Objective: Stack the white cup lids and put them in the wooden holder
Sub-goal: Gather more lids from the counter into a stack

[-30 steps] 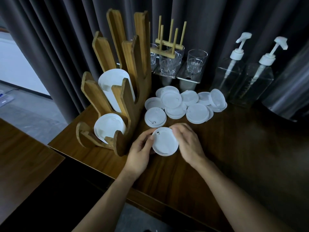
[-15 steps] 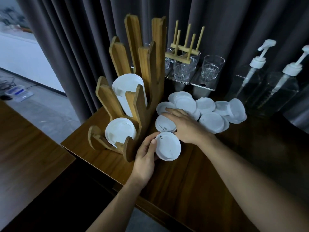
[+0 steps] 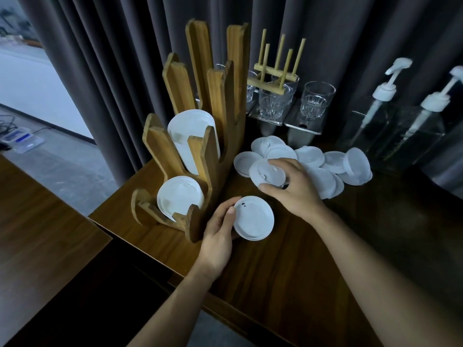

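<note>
Holder of wood at the tabletop's left edge — two slots hold white lid stacks. Left hand grips one lid stack; right hand pinches a lid at the loose pile.

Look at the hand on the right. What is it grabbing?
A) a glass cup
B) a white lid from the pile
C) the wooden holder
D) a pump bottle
B: the right hand has its grip on a white lid at the edge of the loose lid pile, away from the glasses and bottles behind.
</note>
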A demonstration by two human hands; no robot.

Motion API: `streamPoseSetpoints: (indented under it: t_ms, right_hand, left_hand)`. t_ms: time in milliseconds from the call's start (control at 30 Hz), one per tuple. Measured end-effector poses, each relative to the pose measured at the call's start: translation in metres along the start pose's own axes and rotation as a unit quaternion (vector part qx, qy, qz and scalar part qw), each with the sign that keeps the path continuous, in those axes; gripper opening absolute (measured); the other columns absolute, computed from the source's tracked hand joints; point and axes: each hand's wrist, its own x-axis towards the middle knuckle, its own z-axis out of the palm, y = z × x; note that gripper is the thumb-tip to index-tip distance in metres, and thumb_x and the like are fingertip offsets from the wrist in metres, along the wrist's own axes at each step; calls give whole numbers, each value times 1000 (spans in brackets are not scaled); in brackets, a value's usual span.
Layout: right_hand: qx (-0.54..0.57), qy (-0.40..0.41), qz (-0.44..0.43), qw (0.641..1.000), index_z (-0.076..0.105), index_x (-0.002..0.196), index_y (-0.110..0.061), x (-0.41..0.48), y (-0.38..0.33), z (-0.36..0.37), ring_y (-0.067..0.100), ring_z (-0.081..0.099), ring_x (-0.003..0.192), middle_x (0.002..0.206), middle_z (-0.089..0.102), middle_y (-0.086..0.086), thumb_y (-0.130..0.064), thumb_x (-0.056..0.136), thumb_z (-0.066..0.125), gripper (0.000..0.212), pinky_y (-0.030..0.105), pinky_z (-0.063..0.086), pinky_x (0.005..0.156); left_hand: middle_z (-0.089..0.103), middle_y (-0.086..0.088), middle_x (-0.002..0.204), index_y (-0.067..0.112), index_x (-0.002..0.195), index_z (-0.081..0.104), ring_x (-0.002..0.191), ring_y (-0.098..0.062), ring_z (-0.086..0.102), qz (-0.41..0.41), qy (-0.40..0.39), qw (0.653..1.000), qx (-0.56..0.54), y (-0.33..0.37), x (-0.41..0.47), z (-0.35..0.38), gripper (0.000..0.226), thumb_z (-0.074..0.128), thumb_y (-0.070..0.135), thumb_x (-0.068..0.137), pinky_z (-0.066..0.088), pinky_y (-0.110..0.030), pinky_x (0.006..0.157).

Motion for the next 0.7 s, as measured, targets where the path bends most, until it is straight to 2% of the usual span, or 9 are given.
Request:
streamPoseSetpoints:
  t_ms: [167,200,267,333,400,500,600,700]
  right_hand:
    - [198,-11,109,974,66,129,-43,-36,-1,-11,4,61,122,134,64,-19,-53,91,72,40,39,52,107]
    - [234,-5,130,963,66,128,-43,-43,-1,-11,6,65,118,133,65,-16,-55,94,68,37,41,56,104]
    - [316,20,177,932,65,129,-36,-55,-5,-10,14,72,110,131,69,-4,-64,93,61,46,40,61,91]
    - [378,37,212,901,65,126,-32,-65,-7,-8,22,75,103,120,75,1,-71,88,51,56,36,58,75]
    - [375,39,222,899,67,123,-33,-73,-7,-5,24,73,103,117,75,1,-71,91,52,52,32,55,66]
    - [288,71,202,933,70,113,-35,-81,-2,4,19,70,98,109,73,-5,-43,103,60,17,27,54,62]
    - [274,125,193,934,68,120,-29,-88,-2,11,19,72,92,107,73,-6,-32,104,60,18,20,53,58]
    - [275,188,173,927,63,122,-31,-92,-5,13,18,74,91,111,72,-6,-28,101,65,22,18,53,57]
  left_hand:
    - [68,24,124,38,131,66,119,1,63,-7,8,1000,3,-2,0,0,41,47,55,98,60,-29,97]
    - [67,25,124,40,131,66,120,0,62,-7,13,1000,5,-2,0,0,40,48,55,98,60,-28,97]
    - [67,24,126,40,132,65,122,-3,62,-7,28,1000,8,-3,0,2,36,50,52,101,60,-27,96]
    - [65,21,129,38,134,64,123,-4,61,-5,38,999,15,-3,0,3,34,50,48,105,60,-26,94]
    - [65,20,131,38,135,62,123,-4,61,-2,44,999,23,-3,0,3,36,50,50,103,60,-26,94]
    - [65,22,128,40,134,61,120,-2,63,4,44,998,33,-1,-1,3,33,51,50,104,61,-26,93]
    - [65,26,122,41,130,62,117,0,63,5,45,999,30,0,-2,3,31,50,51,103,61,-24,89]
    - [67,22,123,39,129,63,121,-7,63,10,49,998,29,-2,-1,1,39,52,58,97,61,-31,95]
